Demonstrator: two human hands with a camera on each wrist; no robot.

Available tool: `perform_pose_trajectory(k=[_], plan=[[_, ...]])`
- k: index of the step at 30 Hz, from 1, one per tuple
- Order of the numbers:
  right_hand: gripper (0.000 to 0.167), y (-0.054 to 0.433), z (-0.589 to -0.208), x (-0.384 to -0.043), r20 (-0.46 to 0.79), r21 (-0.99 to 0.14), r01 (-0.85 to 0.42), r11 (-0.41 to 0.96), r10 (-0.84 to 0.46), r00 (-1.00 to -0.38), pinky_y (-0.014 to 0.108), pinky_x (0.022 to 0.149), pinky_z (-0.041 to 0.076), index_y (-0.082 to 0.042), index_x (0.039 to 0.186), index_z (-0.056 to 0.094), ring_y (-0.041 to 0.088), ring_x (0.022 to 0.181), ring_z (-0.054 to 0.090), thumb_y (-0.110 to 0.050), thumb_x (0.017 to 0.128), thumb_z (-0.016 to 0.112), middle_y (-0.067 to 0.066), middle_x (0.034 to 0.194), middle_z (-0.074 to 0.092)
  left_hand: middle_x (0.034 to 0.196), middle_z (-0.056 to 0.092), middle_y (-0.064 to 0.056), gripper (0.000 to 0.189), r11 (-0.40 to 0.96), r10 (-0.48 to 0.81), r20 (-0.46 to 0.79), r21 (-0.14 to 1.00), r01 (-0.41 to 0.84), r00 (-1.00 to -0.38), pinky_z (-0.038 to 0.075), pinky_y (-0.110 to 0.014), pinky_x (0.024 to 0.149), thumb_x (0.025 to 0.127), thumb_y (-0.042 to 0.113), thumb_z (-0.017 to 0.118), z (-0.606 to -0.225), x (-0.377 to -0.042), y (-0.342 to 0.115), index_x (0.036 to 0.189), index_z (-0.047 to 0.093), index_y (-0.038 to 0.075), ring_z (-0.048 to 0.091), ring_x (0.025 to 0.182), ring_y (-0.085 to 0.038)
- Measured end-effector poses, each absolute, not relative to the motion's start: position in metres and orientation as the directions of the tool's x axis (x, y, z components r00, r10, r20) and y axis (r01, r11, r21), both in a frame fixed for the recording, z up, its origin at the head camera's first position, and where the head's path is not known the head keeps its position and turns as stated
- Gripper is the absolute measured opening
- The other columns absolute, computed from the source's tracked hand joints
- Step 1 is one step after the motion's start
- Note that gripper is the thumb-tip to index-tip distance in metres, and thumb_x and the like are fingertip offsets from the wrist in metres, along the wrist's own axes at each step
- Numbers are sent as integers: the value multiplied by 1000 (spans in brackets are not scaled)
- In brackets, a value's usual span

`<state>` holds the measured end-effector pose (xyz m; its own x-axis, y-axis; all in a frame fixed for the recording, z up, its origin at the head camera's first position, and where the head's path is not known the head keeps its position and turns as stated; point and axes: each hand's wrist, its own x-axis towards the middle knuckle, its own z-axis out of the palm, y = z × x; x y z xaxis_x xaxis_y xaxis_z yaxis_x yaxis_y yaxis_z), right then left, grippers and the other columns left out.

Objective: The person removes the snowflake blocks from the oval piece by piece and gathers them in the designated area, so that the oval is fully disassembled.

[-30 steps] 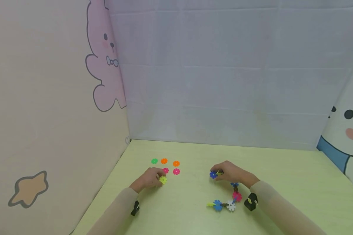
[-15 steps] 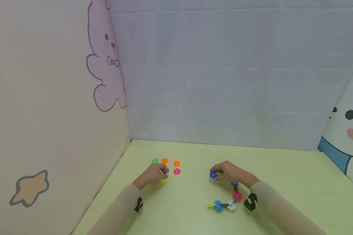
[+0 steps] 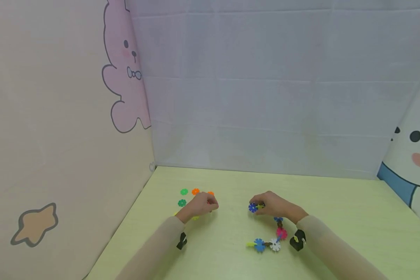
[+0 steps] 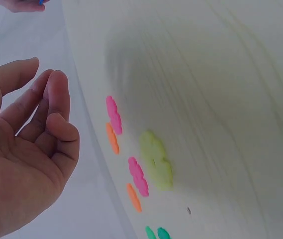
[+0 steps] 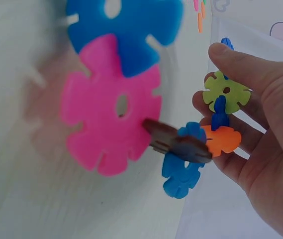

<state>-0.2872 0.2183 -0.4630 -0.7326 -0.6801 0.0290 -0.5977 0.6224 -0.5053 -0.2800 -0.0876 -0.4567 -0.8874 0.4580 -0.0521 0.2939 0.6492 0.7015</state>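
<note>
My right hand [image 3: 274, 203] pinches the end of a chain of slotted plastic snowflake discs [image 3: 281, 233], with a dark blue disc [image 3: 253, 207] showing at its fingertips. In the right wrist view the yellow-green disc [image 5: 238, 97] and orange disc [image 5: 223, 139] lie against the fingers, while a pink disc [image 5: 114, 124] hangs closer to the camera. My left hand [image 3: 202, 203] hovers over the loose discs, its fingers loosely bent and thumb apart, holding nothing. Beyond it, the left wrist view shows two pink discs [image 4: 138, 177] and a yellow disc [image 4: 156, 162] on the table.
Loose green discs [image 3: 184, 191] and orange discs [image 3: 195, 191] lie flat behind and left of the left hand. The chain's white disc [image 3: 274, 245] and light blue disc [image 3: 259, 245] rest on the table [image 3: 227, 256]. White cloth [image 3: 266, 116] stands behind.
My left hand has moved right, from beside the yellow disc to over the right-hand pink disc, uncovering a dark green disc. The right hand stays in place with the chain.
</note>
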Motion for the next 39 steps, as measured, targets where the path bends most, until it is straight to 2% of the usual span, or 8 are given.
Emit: perform_pose_trajectory(k=[7,11,17,30,39], plan=[[31,216,-460,-286,17,-515,-571,639,-659,-752,37,80,51,-10,113,65,21,98,63,-18,84,73,1,105,67,77,63,2,9,659,435,-92,711,247,-896,47,-25,61,88,17,64,-460,-280,-56,83,68,11,60,66,-13],[30,216,-461,-288,19,-519,-568,639,-656,-755,38,81,51,-12,112,65,21,97,62,-19,84,73,0,105,66,77,65,-1,12,657,424,-118,723,215,-898,46,-25,61,89,20,64,-465,-280,-39,85,69,11,57,65,-12],[31,215,-464,-290,27,-525,-570,632,-657,-753,38,83,51,-12,112,64,21,99,63,-21,84,73,0,107,66,76,64,4,14,639,428,-111,739,213,-897,46,-24,60,89,23,64,-473,-282,-21,87,70,11,57,65,-10],[32,210,-462,-288,51,-531,-585,612,-666,-744,39,82,51,-9,113,64,21,98,63,-19,84,73,-2,105,66,78,64,4,25,573,421,-132,806,150,-897,46,-26,62,93,29,61,-478,-279,-1,90,70,6,60,68,-11],[30,209,-463,-290,60,-535,-594,600,-675,-736,37,82,51,-15,112,63,21,99,63,-18,84,73,-1,106,66,75,65,3,23,513,413,-119,850,122,-903,45,-25,60,93,25,60,-480,-279,5,88,71,5,62,67,-10]])
